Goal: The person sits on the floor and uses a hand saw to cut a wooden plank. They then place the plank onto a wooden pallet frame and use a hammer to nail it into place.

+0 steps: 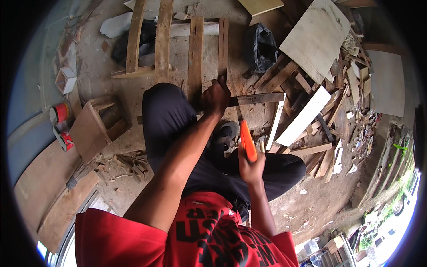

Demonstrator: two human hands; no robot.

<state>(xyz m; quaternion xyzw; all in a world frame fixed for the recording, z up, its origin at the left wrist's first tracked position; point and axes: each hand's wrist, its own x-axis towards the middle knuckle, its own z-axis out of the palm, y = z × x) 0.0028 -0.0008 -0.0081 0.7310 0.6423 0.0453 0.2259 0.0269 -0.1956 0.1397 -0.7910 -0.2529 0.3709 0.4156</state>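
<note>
My right hand [251, 165] is wrapped round the orange handle of a handsaw [247, 140]. The saw's thin blade points away from me, passing close to the right edge of a long narrow wooden slat [223, 46] and across a dark crosspiece [262, 99]. Closed over the near end of that slat, my left hand [216, 95] presses it down by the crosspiece. To its left, another wooden slat [195, 53] runs alongside. How deep the blade sits in the wood, if at all, I cannot tell.
Two more planks [163, 40] rest on a cross board at the far left. A black plastic bag [262, 46] stands right of the slats. Scrap wood is heaped at the right, with a white board [304, 116] and a plywood sheet [316, 40]. A wooden box [91, 131] lies left.
</note>
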